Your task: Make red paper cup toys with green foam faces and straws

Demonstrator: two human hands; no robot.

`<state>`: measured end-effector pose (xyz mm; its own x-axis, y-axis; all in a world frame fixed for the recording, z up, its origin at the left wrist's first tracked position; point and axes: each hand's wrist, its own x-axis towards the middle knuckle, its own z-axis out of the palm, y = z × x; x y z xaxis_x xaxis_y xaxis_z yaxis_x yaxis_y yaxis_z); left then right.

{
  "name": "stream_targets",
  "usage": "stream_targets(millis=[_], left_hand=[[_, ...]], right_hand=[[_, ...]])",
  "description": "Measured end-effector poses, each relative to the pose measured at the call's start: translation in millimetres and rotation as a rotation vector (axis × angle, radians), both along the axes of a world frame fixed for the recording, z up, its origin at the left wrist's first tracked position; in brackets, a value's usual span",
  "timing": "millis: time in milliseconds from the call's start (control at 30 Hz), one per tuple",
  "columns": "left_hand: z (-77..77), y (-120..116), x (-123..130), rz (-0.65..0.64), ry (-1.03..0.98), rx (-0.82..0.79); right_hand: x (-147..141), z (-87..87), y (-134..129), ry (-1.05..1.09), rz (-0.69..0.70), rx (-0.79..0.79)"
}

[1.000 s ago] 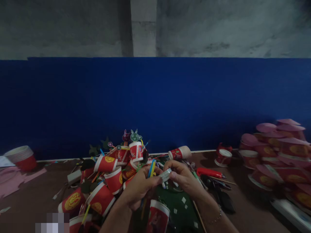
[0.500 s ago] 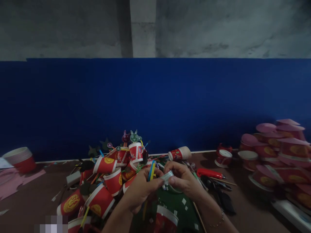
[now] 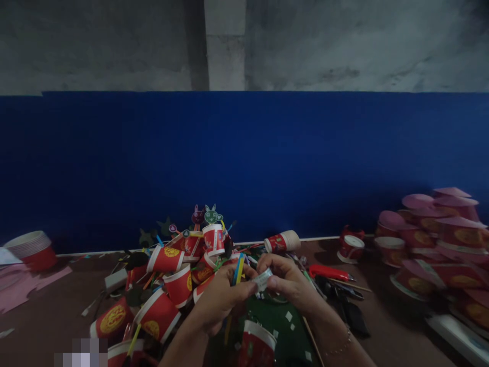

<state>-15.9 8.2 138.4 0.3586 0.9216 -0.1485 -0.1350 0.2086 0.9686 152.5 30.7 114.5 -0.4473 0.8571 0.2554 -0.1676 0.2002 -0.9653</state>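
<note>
1. In the last second, the pale piece [image 3: 262, 279] turned between the fingers, and its printed face showed again at this moment. The hands hardly moved, so the work seemed to be in the fingertips, with nothing put down yet.
2. The red cup [image 3: 257, 342] at 6 o'clock from the hands had also shifted slightly toward 5 o'clock and leaned over. Whether it rested on something or hung from the grip, I could not tell.
3. The left hand [image 3: 219, 295] was mostly curled, thumb and finger pinching one end of the pale piece; a blue strip and a yellow strip [image 3: 237, 269] stood up out of it.
4. The right hand [image 3: 294, 283] was half curled, its thumb and finger closed on the other end.
5. Counted in hand: one pale piece and two coloured strips.
6. Toward 5 o'clock lay one green mat [image 3: 282, 331] with four clear white squares [image 3: 289, 316] on it.
7. At 9 to 10 o'clock, a heap of cups [image 3: 157, 315] showed at least eight; two rabbit heads [image 3: 211, 215] rose at 11 o'clock.
8. There were two cup stacks, one upright at 9 o'clock [image 3: 40, 260] and one on its side at 1 o'clock.
9. One red cutter [image 3: 329, 271] lay at 3 o'clock; the pink-topped cups [image 3: 454, 234] beyond overlapped too much to count.
</note>
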Motion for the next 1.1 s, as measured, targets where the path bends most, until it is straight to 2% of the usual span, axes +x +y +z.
stream_targets(millis=[233,667,933,1100], left_hand=[[-12.0,4,0,0.02,0.007,0.054],[-16.5,5,1,0.029,0.025,0.071],[-7.4,4,0,-0.054,-0.028,0.034],[-8.7,6,-2,-0.02,0.009,0.057]], right_hand=[[0,2.9,-1,0.021,-0.004,0.031],[1,3.1,-2,-0.083,-0.082,0.126],[2,3.4,-3,-0.01,0.009,0.024],[1,3.9,-4,-0.048,-0.03,0.071]])
